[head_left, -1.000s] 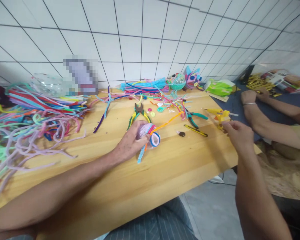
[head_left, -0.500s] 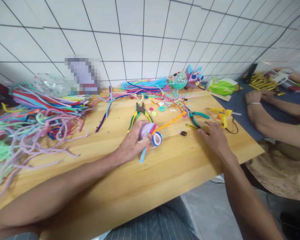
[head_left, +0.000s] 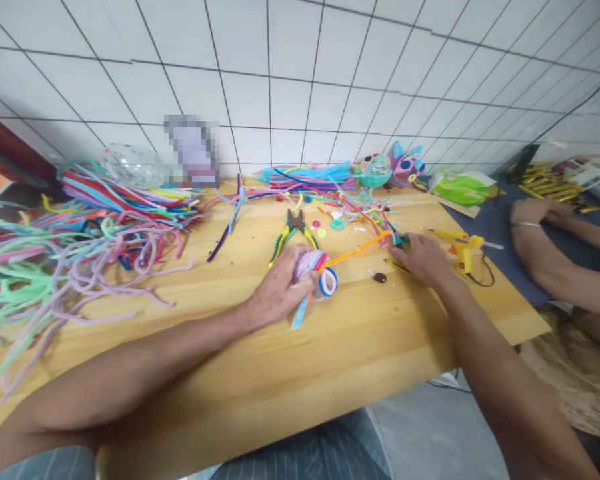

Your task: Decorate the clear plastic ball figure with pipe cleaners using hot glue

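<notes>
The tabletop (head_left: 290,373) carries everything, and its biggest load is the heap of stems (head_left: 80,227), well off to the far side of my left grip (head_left: 280,287). That grip is closed around the coil (head_left: 316,270), a wound bundle of pink, white and blue stems resting on the wood, with an orange stem (head_left: 360,247) trailing out of it toward my right grip (head_left: 423,259). My right grip lies flat over the teal pliers (head_left: 397,239), fingers curled on the handles; I cannot tell whether it has really closed on them. To do this well, I judge I should keep the coil pinned so it does not unwind, and lift the pliers clear of the orange stem that crosses just beside them. Just beyond my left grip lie the green pliers (head_left: 293,230). The glue gun (head_left: 463,245) sits close outside my right grip, its cord near my wrist, an easy snag. Another person's arm (head_left: 545,267) rests further out. A brown bead (head_left: 379,276) lies between my grips.
</notes>
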Action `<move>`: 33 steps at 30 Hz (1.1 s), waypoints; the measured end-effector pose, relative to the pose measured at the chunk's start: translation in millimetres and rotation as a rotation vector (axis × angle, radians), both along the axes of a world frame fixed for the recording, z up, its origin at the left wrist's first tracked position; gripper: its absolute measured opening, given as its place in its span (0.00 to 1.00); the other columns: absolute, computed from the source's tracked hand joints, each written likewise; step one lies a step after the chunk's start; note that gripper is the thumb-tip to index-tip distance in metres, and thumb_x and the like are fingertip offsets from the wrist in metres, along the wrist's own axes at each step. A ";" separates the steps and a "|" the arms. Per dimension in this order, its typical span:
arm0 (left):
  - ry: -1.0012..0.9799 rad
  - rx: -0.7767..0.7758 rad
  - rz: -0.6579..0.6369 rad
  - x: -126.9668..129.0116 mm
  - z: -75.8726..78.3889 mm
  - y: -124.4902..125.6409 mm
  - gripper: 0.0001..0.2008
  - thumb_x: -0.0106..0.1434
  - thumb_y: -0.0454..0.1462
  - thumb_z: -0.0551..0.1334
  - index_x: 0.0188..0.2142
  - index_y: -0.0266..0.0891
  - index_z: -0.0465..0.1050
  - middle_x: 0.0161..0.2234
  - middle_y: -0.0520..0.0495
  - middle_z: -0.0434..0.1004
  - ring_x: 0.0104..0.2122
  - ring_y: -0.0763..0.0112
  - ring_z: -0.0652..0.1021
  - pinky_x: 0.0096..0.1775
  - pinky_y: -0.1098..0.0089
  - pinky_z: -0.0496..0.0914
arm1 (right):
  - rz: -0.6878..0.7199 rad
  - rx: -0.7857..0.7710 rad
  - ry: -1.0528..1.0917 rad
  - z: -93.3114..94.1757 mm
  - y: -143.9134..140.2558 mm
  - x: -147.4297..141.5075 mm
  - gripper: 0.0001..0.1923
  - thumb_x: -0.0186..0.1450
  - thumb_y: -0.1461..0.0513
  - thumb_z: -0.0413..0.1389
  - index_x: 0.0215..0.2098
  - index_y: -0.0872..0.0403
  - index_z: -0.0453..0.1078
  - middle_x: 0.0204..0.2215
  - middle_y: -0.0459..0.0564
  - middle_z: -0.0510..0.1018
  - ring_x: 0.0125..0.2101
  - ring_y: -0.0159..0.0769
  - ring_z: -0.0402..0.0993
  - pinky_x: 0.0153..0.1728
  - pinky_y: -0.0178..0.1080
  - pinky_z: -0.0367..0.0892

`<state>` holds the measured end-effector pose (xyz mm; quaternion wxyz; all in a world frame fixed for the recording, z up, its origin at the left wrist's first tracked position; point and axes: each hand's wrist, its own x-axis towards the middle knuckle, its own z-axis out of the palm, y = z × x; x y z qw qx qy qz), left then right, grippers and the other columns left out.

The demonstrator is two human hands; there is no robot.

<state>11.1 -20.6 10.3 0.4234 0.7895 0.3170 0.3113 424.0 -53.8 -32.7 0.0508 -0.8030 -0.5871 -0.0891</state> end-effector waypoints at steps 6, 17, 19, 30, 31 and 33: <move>0.003 -0.021 0.026 1.6 1.0 1.5 0.21 0.69 0.43 0.58 0.58 0.37 0.67 0.53 0.39 0.76 0.52 0.57 0.77 0.57 0.54 0.73 | -0.057 0.143 0.123 12.1 -3.9 -9.0 0.24 0.68 0.53 0.51 0.52 0.58 0.77 0.49 0.68 0.81 0.54 0.60 0.73 0.59 0.59 0.64; -0.026 -0.007 0.025 1.9 -7.2 2.7 0.20 0.70 0.43 0.58 0.57 0.38 0.67 0.53 0.40 0.76 0.51 0.56 0.77 0.56 0.53 0.73 | 0.006 0.307 0.831 99.4 -66.1 -46.9 0.35 0.71 0.42 0.33 0.51 0.49 0.76 0.43 0.58 0.82 0.34 0.46 0.78 0.27 0.47 0.73; -0.035 -0.001 0.024 1.9 -9.8 3.4 0.20 0.70 0.44 0.58 0.58 0.39 0.67 0.53 0.40 0.76 0.51 0.56 0.77 0.57 0.53 0.73 | 0.129 0.204 1.279 98.0 -89.9 -72.1 0.28 0.68 0.40 0.46 0.50 0.46 0.76 0.45 0.57 0.83 0.35 0.46 0.78 0.26 0.46 0.71; -0.053 0.005 0.025 2.6 -12.7 4.2 0.21 0.71 0.46 0.58 0.58 0.39 0.67 0.53 0.41 0.75 0.52 0.57 0.77 0.57 0.53 0.73 | -0.260 0.213 0.853 112.8 -54.6 -36.5 0.22 0.52 0.60 0.67 0.45 0.50 0.74 0.48 0.57 0.79 0.55 0.53 0.71 0.49 0.46 0.70; -0.057 0.007 0.027 2.6 -12.8 4.4 0.21 0.71 0.46 0.58 0.58 0.39 0.67 0.53 0.41 0.75 0.52 0.57 0.77 0.57 0.53 0.73 | -0.251 0.155 0.903 117.6 -47.0 -29.8 0.18 0.53 0.59 0.66 0.42 0.51 0.74 0.46 0.58 0.80 0.53 0.52 0.73 0.46 0.45 0.71; -0.058 0.013 0.025 2.5 -13.1 5.1 0.21 0.71 0.46 0.58 0.58 0.39 0.67 0.53 0.41 0.75 0.52 0.57 0.77 0.58 0.53 0.73 | -0.189 -0.005 1.077 119.7 -36.3 -27.6 0.14 0.55 0.55 0.63 0.37 0.52 0.74 0.41 0.58 0.82 0.45 0.48 0.77 0.38 0.43 0.72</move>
